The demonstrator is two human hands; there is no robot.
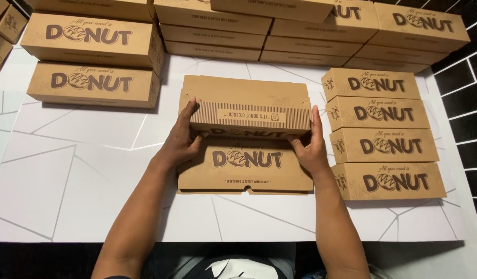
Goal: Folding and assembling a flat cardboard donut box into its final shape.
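Note:
A flat brown cardboard box blank (246, 173) with dark lettering lies on the white table (68, 175) in front of me. Its middle panel, printed with thin stripes (249, 116), is folded up on edge. My left hand (180, 138) grips the left end of that striped panel, thumb on its front. My right hand (311, 142) grips the right end the same way. The rear part of the blank (246, 85) lies flat behind the raised panel.
Finished brown boxes stand all around: two stacks at left (91, 82), a row of several at right (383, 144), and a long pile along the back (311, 36). A dark tiled wall (468, 103) runs along the right side.

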